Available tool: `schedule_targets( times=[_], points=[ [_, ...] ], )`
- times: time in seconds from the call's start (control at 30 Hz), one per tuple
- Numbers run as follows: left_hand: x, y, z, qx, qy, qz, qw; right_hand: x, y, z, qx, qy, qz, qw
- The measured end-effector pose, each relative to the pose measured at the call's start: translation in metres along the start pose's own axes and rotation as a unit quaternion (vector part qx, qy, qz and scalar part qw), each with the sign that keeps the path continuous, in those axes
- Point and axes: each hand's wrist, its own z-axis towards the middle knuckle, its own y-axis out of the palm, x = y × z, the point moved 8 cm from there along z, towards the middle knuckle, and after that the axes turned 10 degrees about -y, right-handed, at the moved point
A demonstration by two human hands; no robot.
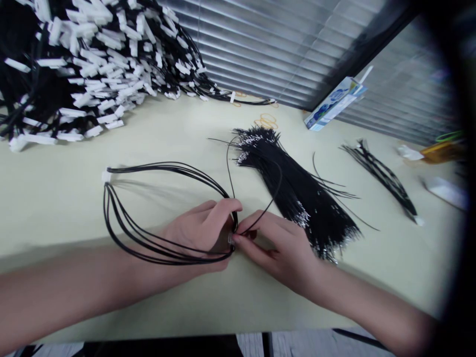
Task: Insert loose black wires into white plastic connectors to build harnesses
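My left hand (203,225) is closed around one end of a looped wire harness (167,171), near a small pale connector (230,239). The harness's black wires bow out to the left in two strands and meet at a white connector (106,175). Against the held connector, my right hand (280,245) pinches a single black wire (277,191) between thumb and forefinger. That wire arcs up and over; its far end is hard to follow near the wire bundle. Just beyond my right hand lies a thick bundle of loose black wires (293,183) with shiny metal tips.
A large heap of black harnesses with white connectors (100,64) fills the far left. Yellow rubber bands (266,120) and a blue-and-white carton (332,104) stand near the blinds (253,44). Another black harness (386,181) lies right on the pale table (167,124).
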Motion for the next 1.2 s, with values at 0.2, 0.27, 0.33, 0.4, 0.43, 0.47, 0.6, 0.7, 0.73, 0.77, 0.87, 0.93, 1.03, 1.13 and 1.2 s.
schedule_targets(
  times=[0.2,0.27,0.33,0.4,0.43,0.47,0.6,0.7,0.73,0.77,0.87,0.93,1.03,1.13,1.2],
  points=[
    [0.002,-0.001,0.0,-0.007,-0.007,-0.001,1.0,-0.004,0.008,0.002,-0.023,-0.042,-0.043,0.998],
    [0.004,-0.001,0.0,-0.017,-0.003,0.0,1.0,-0.002,0.009,0.003,-0.027,-0.026,-0.028,0.999],
    [0.004,-0.003,0.0,-0.021,-0.004,0.002,1.0,0.006,0.009,0.003,-0.032,0.034,0.014,0.999],
    [0.004,-0.004,0.001,-0.024,0.005,0.011,1.0,0.02,0.002,0.003,-0.016,0.112,0.072,0.991],
    [0.006,-0.004,0.0,-0.034,0.021,0.021,0.999,0.026,-0.005,0.003,0.002,0.143,0.098,0.985],
    [0.009,-0.003,-0.001,-0.045,0.042,0.037,0.997,0.033,-0.015,0.003,0.024,0.166,0.114,0.979],
    [0.016,0.002,-0.003,-0.093,0.089,0.087,0.988,0.057,-0.068,0.0,0.033,0.222,-0.018,0.974],
    [0.011,-0.001,-0.001,-0.088,0.038,0.057,0.994,0.068,-0.081,-0.01,-0.108,0.225,-0.16,0.955],
    [0.01,-0.002,0.0,-0.082,0.021,0.047,0.995,0.07,-0.079,-0.014,-0.159,0.215,-0.179,0.947],
    [0.009,-0.002,0.001,-0.078,0.01,0.04,0.996,0.071,-0.075,-0.018,-0.197,0.202,-0.19,0.94],
    [0.008,0.0,0.0,-0.092,0.001,0.031,0.995,0.072,-0.068,-0.022,-0.225,0.171,-0.231,0.931],
    [0.007,0.0,0.0,-0.096,-0.006,0.026,0.995,0.072,-0.064,-0.021,-0.223,0.162,-0.248,0.929],
    [0.005,-0.001,0.0,-0.091,-0.02,0.022,0.995,0.073,-0.062,-0.022,-0.229,0.169,-0.264,0.922],
    [0.005,0.0,0.0,-0.104,-0.026,0.021,0.994,0.074,-0.064,-0.025,-0.238,0.176,-0.314,0.902],
    [0.005,0.001,0.001,-0.108,-0.027,0.02,0.994,0.073,-0.063,-0.029,-0.254,0.167,-0.346,0.888]
  ],
)
